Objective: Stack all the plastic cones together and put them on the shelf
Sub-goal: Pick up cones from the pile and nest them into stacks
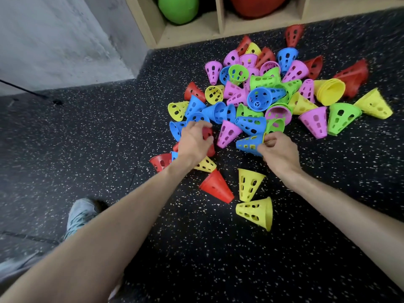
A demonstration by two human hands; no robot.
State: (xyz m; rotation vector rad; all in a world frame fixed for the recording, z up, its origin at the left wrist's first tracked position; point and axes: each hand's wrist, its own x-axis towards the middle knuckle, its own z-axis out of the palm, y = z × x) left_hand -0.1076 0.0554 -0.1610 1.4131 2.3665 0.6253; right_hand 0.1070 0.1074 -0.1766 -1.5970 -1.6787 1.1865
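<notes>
Cones (258,92) under outstretched gripping hands (194,142)

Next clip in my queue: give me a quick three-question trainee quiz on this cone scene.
1. True or false: the left hand grips a red cone.
2. Which colour cone does the right hand hold: A green, B blue, C pink?
3. What sits in the shelf compartment on the left?

Key: 1 true. 2 B. 3 a green ball.
</notes>
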